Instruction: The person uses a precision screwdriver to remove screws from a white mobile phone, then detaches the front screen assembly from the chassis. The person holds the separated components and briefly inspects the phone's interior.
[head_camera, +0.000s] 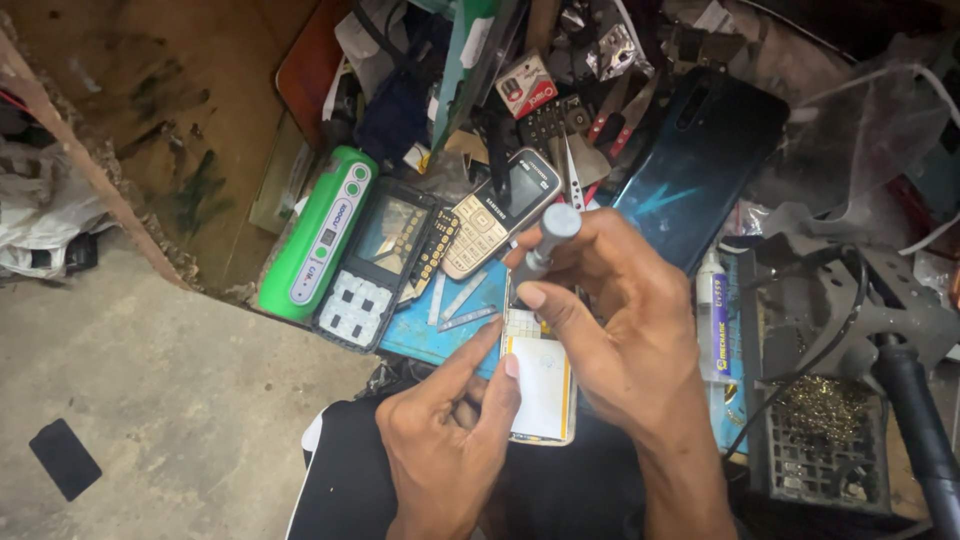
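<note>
My left hand (445, 425) grips the lower left edge of an opened keypad phone (541, 385), whose white inner face is turned up. My right hand (620, 320) holds a grey-handled screwdriver (548, 238) upright over the top of that phone; the tip is hidden behind my fingers. Both hands work above my dark-clothed lap, at the near edge of a blue mat (440, 330).
On the cluttered bench lie a gold keypad phone (495, 215), a black phone housing with a loose keypad (385, 265), a green box-shaped device (318, 235), a dark blue smartphone back (700, 165), a small glue tube (715, 320) and a soldering stand (830, 400). Concrete floor lies at the left.
</note>
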